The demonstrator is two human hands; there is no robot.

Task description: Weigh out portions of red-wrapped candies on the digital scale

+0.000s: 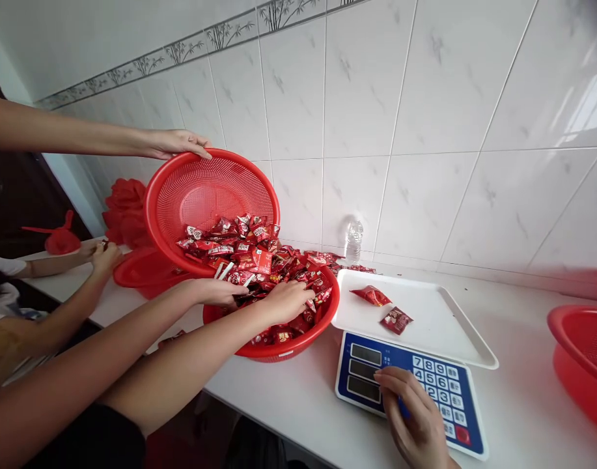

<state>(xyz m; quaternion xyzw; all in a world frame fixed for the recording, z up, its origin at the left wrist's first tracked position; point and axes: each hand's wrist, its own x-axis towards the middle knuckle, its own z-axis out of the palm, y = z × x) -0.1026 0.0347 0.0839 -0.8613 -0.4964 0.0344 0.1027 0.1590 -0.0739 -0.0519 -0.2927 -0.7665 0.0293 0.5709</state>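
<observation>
My left hand (289, 303) reaches into a red plastic basket (273, 353) heaped with small red wrapped snack packets (278, 268). Its fingers curl down over packets on top of the heap, and the fingertips are partly hidden. At the lower right my right hand (413, 413) is over a blue and white digital scale (469, 417). The fingers are bent and apart beside its dark displays, with nothing held in them. On the scale's white tray (444, 326) lie a bright red packet (371, 296) and a darker red packet (396, 320).
A co-worker's hand (178, 142) holds a tilted red basket (154, 208) of packets against the heap. Another hand (217, 291) reaches below it. A clear bottle (353, 240) stands by the tiled wall. Another red basket (579, 319) is at right. Other hands (105, 256) show at far left.
</observation>
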